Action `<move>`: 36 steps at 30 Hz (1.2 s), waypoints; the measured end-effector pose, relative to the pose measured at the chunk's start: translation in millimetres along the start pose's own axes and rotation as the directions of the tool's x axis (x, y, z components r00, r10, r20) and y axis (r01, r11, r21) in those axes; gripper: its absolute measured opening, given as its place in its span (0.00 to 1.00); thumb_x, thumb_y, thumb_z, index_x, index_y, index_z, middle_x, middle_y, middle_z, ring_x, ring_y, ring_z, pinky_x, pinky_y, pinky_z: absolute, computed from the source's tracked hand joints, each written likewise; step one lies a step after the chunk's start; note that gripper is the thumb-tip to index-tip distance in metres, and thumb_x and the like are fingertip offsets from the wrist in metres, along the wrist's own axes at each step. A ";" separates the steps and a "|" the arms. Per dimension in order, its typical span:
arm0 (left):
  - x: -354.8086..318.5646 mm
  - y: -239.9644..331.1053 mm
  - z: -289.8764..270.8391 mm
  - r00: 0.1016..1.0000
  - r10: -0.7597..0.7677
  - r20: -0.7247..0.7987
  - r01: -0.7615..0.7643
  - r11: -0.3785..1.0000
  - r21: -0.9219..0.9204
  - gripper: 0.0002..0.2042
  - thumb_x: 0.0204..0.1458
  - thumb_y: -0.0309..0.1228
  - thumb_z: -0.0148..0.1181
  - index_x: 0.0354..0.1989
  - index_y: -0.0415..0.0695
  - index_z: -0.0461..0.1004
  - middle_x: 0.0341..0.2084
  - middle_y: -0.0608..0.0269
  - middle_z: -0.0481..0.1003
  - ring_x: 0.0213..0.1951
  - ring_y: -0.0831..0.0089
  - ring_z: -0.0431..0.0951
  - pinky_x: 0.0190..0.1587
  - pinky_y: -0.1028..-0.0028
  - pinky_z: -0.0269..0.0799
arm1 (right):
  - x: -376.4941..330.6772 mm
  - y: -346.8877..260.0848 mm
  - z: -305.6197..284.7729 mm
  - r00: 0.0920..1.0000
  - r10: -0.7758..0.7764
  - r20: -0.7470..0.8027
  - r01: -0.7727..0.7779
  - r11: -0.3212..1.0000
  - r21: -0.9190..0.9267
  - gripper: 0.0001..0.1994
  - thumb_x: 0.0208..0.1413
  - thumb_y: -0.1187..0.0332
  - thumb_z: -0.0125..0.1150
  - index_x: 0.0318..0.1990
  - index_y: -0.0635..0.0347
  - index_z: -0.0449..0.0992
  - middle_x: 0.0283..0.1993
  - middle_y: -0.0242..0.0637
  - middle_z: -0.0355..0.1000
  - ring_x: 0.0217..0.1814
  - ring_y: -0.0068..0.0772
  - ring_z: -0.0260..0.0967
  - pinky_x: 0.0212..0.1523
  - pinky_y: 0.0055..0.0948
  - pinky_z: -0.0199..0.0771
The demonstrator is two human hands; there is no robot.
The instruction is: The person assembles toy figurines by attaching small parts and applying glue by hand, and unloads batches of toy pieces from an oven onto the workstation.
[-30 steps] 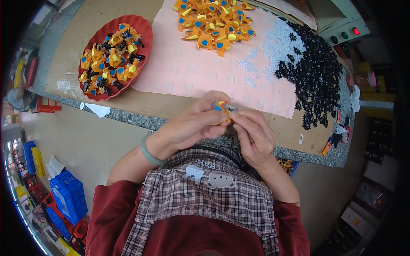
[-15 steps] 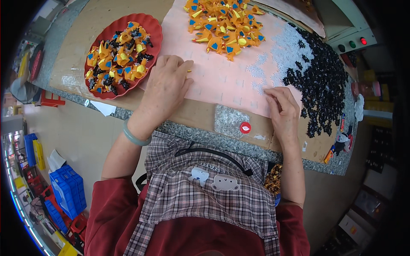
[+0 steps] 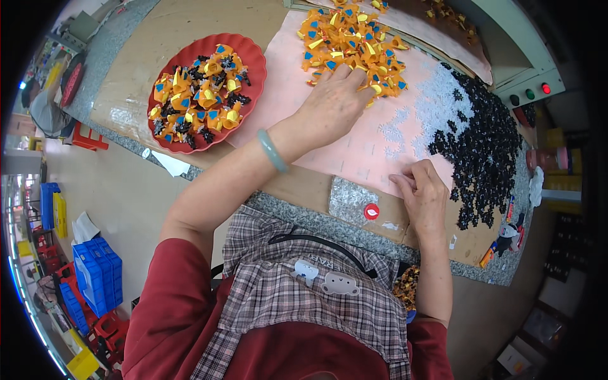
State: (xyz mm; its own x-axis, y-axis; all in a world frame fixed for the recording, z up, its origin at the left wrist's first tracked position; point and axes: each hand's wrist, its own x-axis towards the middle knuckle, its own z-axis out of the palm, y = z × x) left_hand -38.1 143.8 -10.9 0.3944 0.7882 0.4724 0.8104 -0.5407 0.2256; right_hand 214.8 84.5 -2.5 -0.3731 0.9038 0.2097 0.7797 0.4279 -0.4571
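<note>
My left hand (image 3: 332, 104) reaches over the near edge of a pile of small orange figure parts (image 3: 342, 38) with yellow and blue patches. Its fingers are bent and slightly apart, the tips partly hidden, and no part shows lifted in them. My right hand (image 3: 425, 193) rests by the near edge of a pink sheet (image 3: 342, 152). Thumb and fingertips come together in a pinch there; what they hold, if anything, is too small to see. At the left, a red scalloped plate (image 3: 258, 69) bears orange parts mixed with black ones.
Right of the pink sheet lie pale white star-like pieces (image 3: 443, 98) and a wide spread of black ones (image 3: 484, 152). A clear packet (image 3: 348, 197) with a red round cap (image 3: 371, 211) lies near the front edge. A machine panel with lit buttons (image 3: 545, 88) stands far right.
My left hand has moved away and to the right, from beside the red plate to the orange pile. My right hand stays near the sheet's edge, fingers drawn closer. The whole view has shifted slightly.
</note>
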 end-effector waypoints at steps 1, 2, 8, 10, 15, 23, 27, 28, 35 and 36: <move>1.1 -1.7 2.8 1.000 0.011 0.026 -0.012 1.000 0.005 0.17 0.46 0.24 0.60 0.47 0.41 0.73 0.44 0.56 0.70 0.45 0.58 0.69 0.49 0.62 0.67 | -1.3 -0.3 -0.9 1.000 0.008 0.001 -0.008 1.000 0.007 0.06 0.48 0.76 0.67 0.34 0.63 0.76 0.36 0.39 0.72 0.35 0.43 0.75 0.34 0.36 0.75; 0.8 -3.9 5.1 1.000 0.014 0.027 -0.014 1.000 0.005 0.17 0.46 0.24 0.60 0.47 0.41 0.73 0.44 0.56 0.70 0.45 0.58 0.69 0.49 0.62 0.67 | -2.1 0.3 -1.6 1.000 0.009 0.000 -0.009 1.000 0.009 0.06 0.48 0.76 0.67 0.34 0.63 0.76 0.36 0.39 0.72 0.35 0.43 0.75 0.34 0.36 0.75; 6.2 -9.4 3.4 0.983 0.182 0.036 -0.183 0.983 0.026 0.12 0.46 0.24 0.60 0.41 0.40 0.74 0.43 0.57 0.70 0.45 0.60 0.71 0.47 0.62 0.68 | 0.8 8.7 -4.7 0.977 -0.213 -0.011 0.213 0.971 0.112 0.07 0.47 0.80 0.64 0.36 0.65 0.78 0.38 0.41 0.72 0.36 0.44 0.75 0.37 0.36 0.77; 9.0 -9.0 5.6 0.970 0.240 0.032 -0.241 0.970 0.022 0.12 0.46 0.24 0.60 0.41 0.40 0.74 0.42 0.57 0.71 0.44 0.61 0.71 0.46 0.62 0.69 | 2.7 11.2 -6.9 0.978 -0.207 0.008 0.204 0.970 0.131 0.07 0.47 0.81 0.63 0.36 0.65 0.78 0.38 0.41 0.72 0.37 0.44 0.75 0.38 0.36 0.77; 9.7 -3.4 17.7 0.975 0.217 0.051 -0.209 0.970 -0.126 0.10 0.48 0.25 0.59 0.40 0.40 0.74 0.39 0.55 0.72 0.39 0.61 0.75 0.40 0.64 0.72 | 6.8 17.3 -7.9 0.974 -0.219 0.048 0.206 0.960 0.191 0.07 0.48 0.83 0.62 0.36 0.66 0.77 0.38 0.41 0.72 0.37 0.43 0.75 0.38 0.34 0.76; 6.3 13.8 4.6 0.980 -0.148 0.136 0.201 0.753 -0.627 0.07 0.56 0.30 0.56 0.38 0.40 0.73 0.33 0.59 0.75 0.38 0.67 0.78 0.39 0.71 0.73 | 5.1 21.1 4.9 0.987 -0.157 -0.032 0.160 0.965 0.208 0.07 0.54 0.80 0.59 0.40 0.65 0.77 0.35 0.40 0.74 0.34 0.41 0.74 0.35 0.31 0.74; -3.5 29.2 -11.7 0.853 -0.308 0.422 0.500 0.248 -0.830 0.06 0.58 0.32 0.56 0.37 0.42 0.73 0.31 0.65 0.75 0.37 0.74 0.76 0.38 0.73 0.71 | 1.2 20.0 4.1 0.996 0.075 0.042 -0.086 0.895 0.437 0.05 0.60 0.77 0.57 0.42 0.63 0.77 0.33 0.38 0.76 0.32 0.31 0.74 0.33 0.26 0.74; -7.9 34.6 -18.0 0.824 -0.304 0.478 0.526 0.098 -0.845 0.06 0.58 0.32 0.55 0.38 0.43 0.72 0.31 0.67 0.74 0.36 0.76 0.75 0.37 0.74 0.70 | -1.2 18.9 1.7 0.969 0.200 0.146 -0.248 0.779 0.576 0.06 0.61 0.77 0.56 0.42 0.63 0.78 0.33 0.37 0.76 0.32 0.27 0.74 0.33 0.24 0.74; -35.5 55.9 -27.4 0.793 -0.204 0.574 0.534 -0.221 -0.816 0.09 0.57 0.29 0.53 0.46 0.45 0.68 0.35 0.65 0.72 0.34 0.78 0.70 0.39 0.77 0.66 | -8.2 6.8 -10.2 0.920 0.251 0.303 -0.387 0.439 0.811 0.08 0.64 0.76 0.54 0.45 0.67 0.77 0.33 0.35 0.77 0.32 0.18 0.72 0.34 0.18 0.73; -40.3 59.7 -26.6 0.808 -0.170 0.564 0.498 -0.315 -0.808 0.11 0.57 0.28 0.52 0.48 0.46 0.67 0.37 0.65 0.71 0.35 0.78 0.70 0.39 0.77 0.66 | -9.2 4.4 -11.5 0.922 0.249 0.297 -0.381 0.432 0.817 0.08 0.64 0.76 0.54 0.46 0.68 0.77 0.33 0.36 0.77 0.31 0.19 0.73 0.34 0.18 0.73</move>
State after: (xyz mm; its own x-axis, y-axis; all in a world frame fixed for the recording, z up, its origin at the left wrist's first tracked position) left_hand -17.1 71.9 6.2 0.4256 0.8944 -0.1373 -0.4088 0.3254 0.8526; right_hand 227.4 78.2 3.5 -0.2992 0.9375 -0.1776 0.0681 -0.1647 -0.9840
